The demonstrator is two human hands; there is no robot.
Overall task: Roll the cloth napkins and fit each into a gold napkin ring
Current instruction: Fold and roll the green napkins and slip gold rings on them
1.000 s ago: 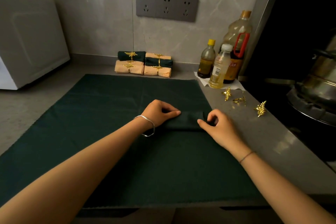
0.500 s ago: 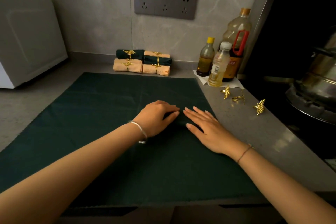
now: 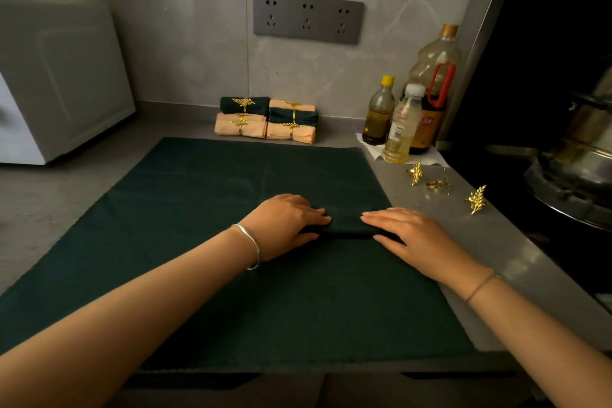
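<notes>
Hands have slid apart along the rolled dark green napkin (image 3: 346, 225) on the green cloth (image 3: 198, 209). Left hand (image 3: 284, 225) hides its end, fingers laid over; right hand (image 3: 417, 235) presses flat, fingers straight.

rings (image 3: 437, 183) right of mat (image 3: 198, 209), bottles (image 3: 402, 124) behind

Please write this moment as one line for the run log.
step: rolling green napkin | left grip: rests on roll's left end | right grip: flat on right end | gold rings: three loose on counter, right
</notes>
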